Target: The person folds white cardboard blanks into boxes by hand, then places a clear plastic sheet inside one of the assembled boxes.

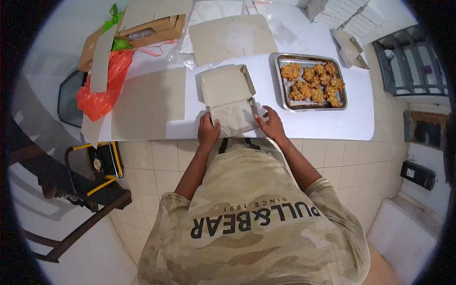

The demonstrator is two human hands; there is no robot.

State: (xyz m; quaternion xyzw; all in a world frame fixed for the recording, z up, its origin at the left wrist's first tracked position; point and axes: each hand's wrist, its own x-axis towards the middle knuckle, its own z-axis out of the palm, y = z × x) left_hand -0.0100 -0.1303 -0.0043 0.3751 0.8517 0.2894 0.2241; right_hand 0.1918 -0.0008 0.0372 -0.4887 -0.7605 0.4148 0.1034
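A small cardboard box [233, 118] sits at the table's front edge, its lid [227, 86] folded back away from me. Something pale and smooth, perhaps a liner, covers the bottom; I cannot make out which. My left hand [208, 131] grips the box's left side near the front corner. On the other side, my right hand [271, 125] holds the right wall, thumb at its edge and fingers bent outside. To the right, a metal tray [285, 100] carries several golden-brown fried pieces [313, 81], untouched by either hand.
Flat cardboard sheets [152, 97] lie left of the box, and another cardboard sheet [232, 39] lies behind it. A red plastic bag [107, 85] hangs over the left edge by a brown carton [156, 32]. An open cardboard piece [350, 50] stands at the back right.
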